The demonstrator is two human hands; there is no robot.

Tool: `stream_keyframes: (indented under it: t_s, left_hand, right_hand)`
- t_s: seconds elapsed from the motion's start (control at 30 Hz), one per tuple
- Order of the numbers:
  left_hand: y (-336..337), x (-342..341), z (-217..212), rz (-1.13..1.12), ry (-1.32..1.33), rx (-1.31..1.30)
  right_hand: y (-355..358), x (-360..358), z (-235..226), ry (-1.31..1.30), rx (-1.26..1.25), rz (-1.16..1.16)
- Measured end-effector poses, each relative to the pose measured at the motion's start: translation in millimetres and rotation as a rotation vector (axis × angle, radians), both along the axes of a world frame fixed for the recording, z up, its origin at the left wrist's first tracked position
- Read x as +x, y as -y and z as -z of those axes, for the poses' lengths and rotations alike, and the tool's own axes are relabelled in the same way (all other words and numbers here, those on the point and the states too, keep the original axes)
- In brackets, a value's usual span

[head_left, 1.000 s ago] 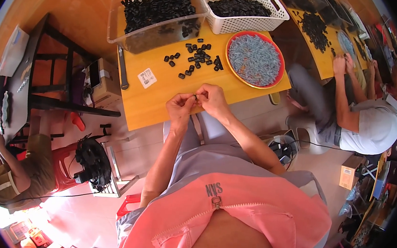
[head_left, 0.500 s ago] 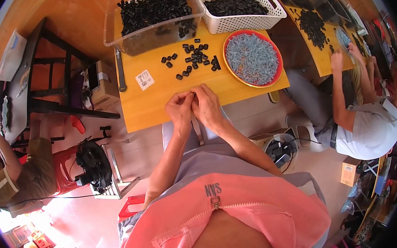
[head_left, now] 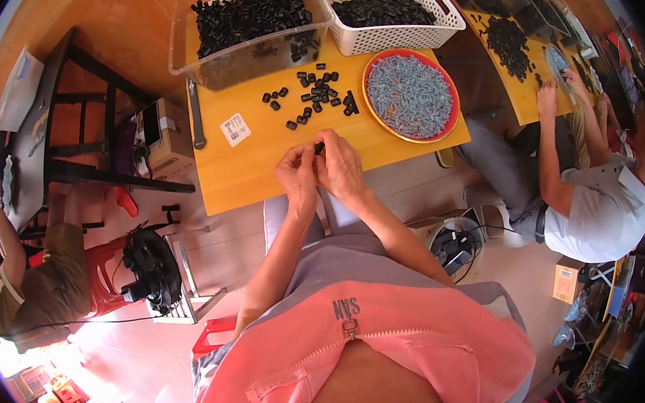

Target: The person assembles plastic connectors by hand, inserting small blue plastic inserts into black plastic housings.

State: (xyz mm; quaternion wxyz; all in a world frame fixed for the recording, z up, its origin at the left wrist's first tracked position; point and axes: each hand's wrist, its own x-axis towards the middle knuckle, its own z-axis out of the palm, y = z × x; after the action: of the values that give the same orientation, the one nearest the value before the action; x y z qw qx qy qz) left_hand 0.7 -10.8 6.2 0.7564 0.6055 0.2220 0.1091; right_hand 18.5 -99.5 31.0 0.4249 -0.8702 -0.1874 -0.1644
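Observation:
My left hand [head_left: 296,175] and my right hand [head_left: 339,164] meet over the near edge of a yellow table [head_left: 249,168]. Between the fingertips of both sits a small black part [head_left: 319,147]. Just beyond them lie several loose black parts [head_left: 313,93] on the tabletop. To the right of those stands a red-rimmed round plate [head_left: 366,112] heaped with small grey-blue pieces [head_left: 410,95].
A clear plastic bin [head_left: 219,66] and a white basket [head_left: 398,35], both filled with black parts, stand at the table's far side. A metal tool [head_left: 197,114] and a white sticker [head_left: 235,129] lie at left. Another person [head_left: 591,202] works at a second table, right; another sits lower left.
My two hands have stayed pressed together around the small part, shifting only slightly. The view has tilted a little, so the table sits higher in the picture.

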Motion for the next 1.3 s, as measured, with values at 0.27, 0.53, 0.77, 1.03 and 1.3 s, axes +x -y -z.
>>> stream_keyframes:
  t_s: [0.27, 0.53, 0.77, 1.03, 1.3]
  left_hand:
    - [-13, -7, 0, 0.042, -0.002, -0.167]
    - [-13, -6, 7, 0.102, 0.002, -0.152]
    - [-19, -5, 0, 0.092, -0.014, -0.213]
    - [-87, 68, -5, 0.002, 0.166, 0.293]
    - [-88, 119, -12, 0.203, 0.236, 1.075]
  right_hand:
    - [47, 110, -49, 0.274, 0.001, 0.212]
    - [83, 201, -82, 0.101, 0.342, 0.088]
    - [95, 114, -48, -0.057, 0.360, 0.177]
    - [101, 15, 4, -0.254, 0.412, 0.192]
    - [102, 2, 8, -0.211, 0.281, 0.079]
